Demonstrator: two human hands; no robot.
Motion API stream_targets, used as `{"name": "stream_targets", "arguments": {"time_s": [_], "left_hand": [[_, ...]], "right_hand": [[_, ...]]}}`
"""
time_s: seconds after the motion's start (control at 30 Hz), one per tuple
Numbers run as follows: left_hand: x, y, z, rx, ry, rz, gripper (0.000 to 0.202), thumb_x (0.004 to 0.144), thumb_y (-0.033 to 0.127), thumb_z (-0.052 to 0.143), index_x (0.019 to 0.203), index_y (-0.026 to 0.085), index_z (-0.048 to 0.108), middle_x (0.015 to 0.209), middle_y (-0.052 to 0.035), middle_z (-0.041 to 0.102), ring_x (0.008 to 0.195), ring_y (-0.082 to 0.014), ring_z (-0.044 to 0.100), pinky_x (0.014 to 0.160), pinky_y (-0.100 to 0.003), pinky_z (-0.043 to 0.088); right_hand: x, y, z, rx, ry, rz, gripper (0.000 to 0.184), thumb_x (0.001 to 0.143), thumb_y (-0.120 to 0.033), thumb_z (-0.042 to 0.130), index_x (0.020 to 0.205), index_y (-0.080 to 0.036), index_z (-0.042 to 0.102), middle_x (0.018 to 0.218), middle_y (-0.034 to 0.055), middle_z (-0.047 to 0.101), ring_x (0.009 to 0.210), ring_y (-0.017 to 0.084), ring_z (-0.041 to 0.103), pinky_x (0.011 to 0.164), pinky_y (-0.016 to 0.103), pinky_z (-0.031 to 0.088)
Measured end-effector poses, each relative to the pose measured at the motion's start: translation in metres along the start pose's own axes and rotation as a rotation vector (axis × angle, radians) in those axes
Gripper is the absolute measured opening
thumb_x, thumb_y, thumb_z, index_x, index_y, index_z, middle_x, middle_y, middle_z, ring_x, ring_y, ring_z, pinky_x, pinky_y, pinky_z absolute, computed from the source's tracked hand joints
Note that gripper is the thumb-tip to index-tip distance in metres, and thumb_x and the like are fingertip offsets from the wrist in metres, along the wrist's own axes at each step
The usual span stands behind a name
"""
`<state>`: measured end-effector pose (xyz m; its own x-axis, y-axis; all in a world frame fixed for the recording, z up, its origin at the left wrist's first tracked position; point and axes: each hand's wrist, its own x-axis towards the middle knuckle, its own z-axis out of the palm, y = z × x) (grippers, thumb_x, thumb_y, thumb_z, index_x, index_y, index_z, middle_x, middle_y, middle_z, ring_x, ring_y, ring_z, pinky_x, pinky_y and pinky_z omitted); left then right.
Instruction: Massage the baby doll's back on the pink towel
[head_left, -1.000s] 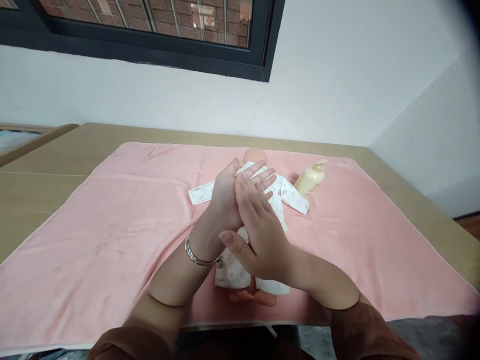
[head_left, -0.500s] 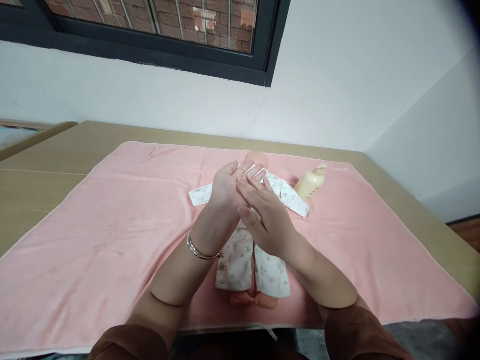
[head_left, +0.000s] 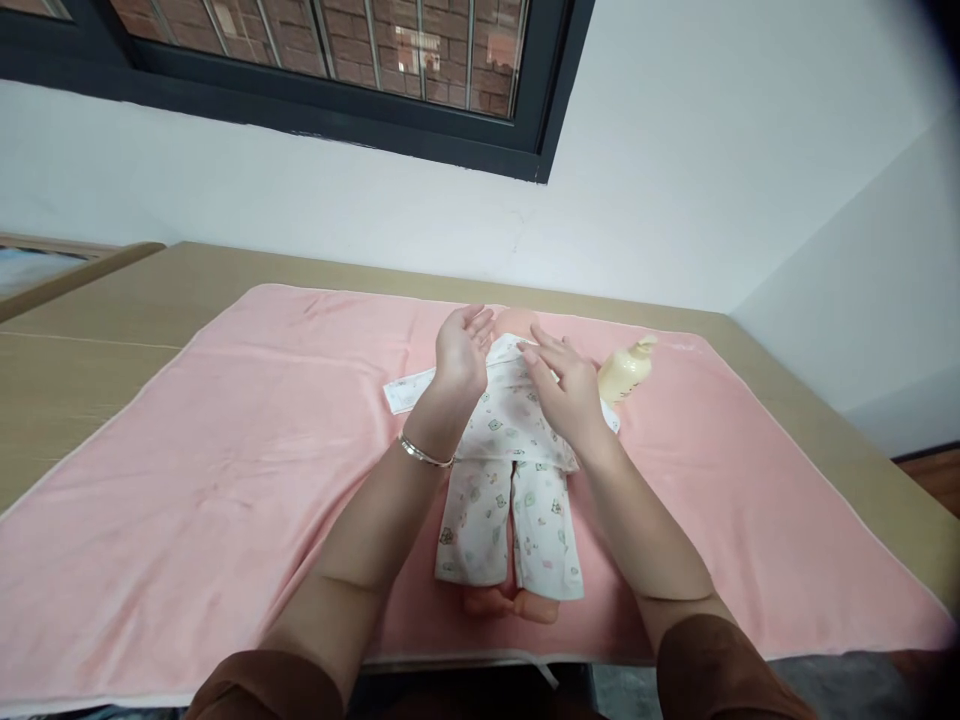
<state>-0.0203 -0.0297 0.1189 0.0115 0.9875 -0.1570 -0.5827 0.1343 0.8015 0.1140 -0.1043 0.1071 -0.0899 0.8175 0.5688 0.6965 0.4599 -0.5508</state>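
Observation:
A baby doll (head_left: 510, 460) in a white printed suit lies on its back on a pink towel (head_left: 225, 450), feet toward me. My left hand (head_left: 461, 355) hovers open over its left shoulder, palm turned inward, a bracelet on the wrist. My right hand (head_left: 566, 385) is open too, fingers stretched over the doll's chest and right shoulder. The two hands are apart, with the doll's chest showing between them. The doll's head is mostly hidden behind my hands.
A cream pump bottle (head_left: 626, 368) lies on the towel just right of the doll, close to my right hand. The towel covers a wooden table (head_left: 90, 310) that meets a white wall. A dark-framed window (head_left: 337, 70) is above.
My hands were pressed together palm to palm above the doll, rubbing. They have separated and moved forward toward the doll's shoulders, uncovering its chest and legs.

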Motion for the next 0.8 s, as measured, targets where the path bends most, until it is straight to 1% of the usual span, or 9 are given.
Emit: {"name": "stream_targets", "arguments": {"time_s": [0.03, 0.1, 0.17, 0.27, 0.33, 0.43, 0.63, 0.7, 0.8], "left_hand": [[0.011, -0.01, -0.003, 0.059, -0.015, 0.081, 0.031, 0.09, 0.033, 0.042, 0.109, 0.019, 0.062, 0.13, -0.0116, 0.065, 0.127, -0.0214, 0.059, 0.112, -0.037, 0.043], [0.031, -0.03, -0.01, 0.23, -0.031, 0.257, 0.025, 0.088, 0.03, 0.046, 0.101, 0.018, 0.063, 0.121, -0.011, 0.068, 0.12, -0.0211, 0.062, 0.107, -0.035, 0.046], [0.045, -0.051, -0.019, 0.483, -0.022, 0.38, 0.023, 0.091, 0.031, 0.045, 0.091, 0.018, 0.064, 0.113, -0.0104, 0.07, 0.114, -0.0225, 0.063, 0.104, -0.035, 0.045], [0.055, -0.077, -0.033, 0.806, -0.094, 0.492, 0.032, 0.096, 0.035, 0.038, 0.083, 0.02, 0.063, 0.105, -0.011, 0.071, 0.109, -0.0245, 0.062, 0.108, -0.039, 0.04], [0.058, -0.088, -0.039, 0.934, -0.121, 0.552, 0.034, 0.098, 0.035, 0.036, 0.081, 0.021, 0.061, 0.104, -0.0117, 0.07, 0.108, -0.0249, 0.06, 0.112, -0.041, 0.035], [0.061, -0.096, -0.044, 0.965, -0.107, 0.578, 0.036, 0.099, 0.034, 0.032, 0.085, 0.021, 0.062, 0.105, -0.0116, 0.07, 0.107, -0.024, 0.06, 0.11, -0.039, 0.036], [0.067, -0.101, -0.048, 0.911, -0.025, 0.622, 0.04, 0.1, 0.038, 0.031, 0.085, 0.021, 0.064, 0.101, -0.0113, 0.071, 0.102, -0.024, 0.063, 0.1, -0.037, 0.044], [0.067, -0.103, -0.049, 0.942, -0.009, 0.664, 0.039, 0.1, 0.036, 0.031, 0.085, 0.02, 0.064, 0.099, -0.0107, 0.072, 0.101, -0.0237, 0.063, 0.099, -0.038, 0.045], [0.065, -0.104, -0.048, 1.013, 0.008, 0.767, 0.039, 0.101, 0.033, 0.03, 0.088, 0.019, 0.064, 0.099, -0.011, 0.071, 0.1, -0.0236, 0.063, 0.098, -0.039, 0.046]], "right_hand": [[0.005, 0.012, 0.006, -0.012, 0.008, 0.063, 0.039, 0.101, -0.038, 0.044, 0.122, -0.02, 0.071, 0.137, 0.0097, 0.062, 0.141, 0.024, 0.046, 0.124, 0.051, 0.024], [0.011, 0.036, 0.021, -0.032, -0.019, 0.203, 0.042, 0.098, -0.032, 0.045, 0.129, -0.015, 0.066, 0.14, 0.0131, 0.059, 0.138, 0.024, 0.049, 0.119, 0.046, 0.034], [0.014, 0.054, 0.04, -0.081, -0.096, 0.257, 0.046, 0.096, -0.026, 0.044, 0.137, -0.01, 0.06, 0.142, 0.0155, 0.057, 0.138, 0.025, 0.049, 0.119, 0.043, 0.035], [0.012, 0.066, 0.061, -0.256, -0.175, 0.193, 0.051, 0.096, -0.023, 0.041, 0.143, -0.006, 0.052, 0.152, 0.0185, 0.044, 0.147, 0.028, 0.036, 0.124, 0.048, 0.023], [0.009, 0.067, 0.067, -0.361, -0.223, 0.122, 0.052, 0.097, -0.022, 0.041, 0.146, -0.006, 0.048, 0.156, 0.019, 0.037, 0.15, 0.031, 0.029, 0.125, 0.052, 0.018], [0.005, 0.062, 0.069, -0.417, -0.251, 0.072, 0.051, 0.098, -0.023, 0.041, 0.146, -0.007, 0.049, 0.156, 0.0178, 0.038, 0.149, 0.03, 0.029, 0.125, 0.05, 0.018], [-0.002, 0.059, 0.07, -0.416, -0.089, 0.199, 0.043, 0.097, -0.023, 0.038, 0.127, -0.015, 0.067, 0.143, 0.0119, 0.057, 0.142, 0.024, 0.042, 0.118, 0.038, 0.033], [0.002, 0.067, 0.068, -0.399, -0.098, 0.244, 0.043, 0.097, -0.026, 0.039, 0.13, -0.018, 0.065, 0.146, 0.0102, 0.054, 0.143, 0.025, 0.041, 0.117, 0.041, 0.034], [0.012, 0.081, 0.064, -0.377, -0.197, 0.246, 0.049, 0.099, -0.03, 0.037, 0.143, -0.017, 0.053, 0.156, 0.0111, 0.042, 0.148, 0.027, 0.033, 0.121, 0.052, 0.024]]}}
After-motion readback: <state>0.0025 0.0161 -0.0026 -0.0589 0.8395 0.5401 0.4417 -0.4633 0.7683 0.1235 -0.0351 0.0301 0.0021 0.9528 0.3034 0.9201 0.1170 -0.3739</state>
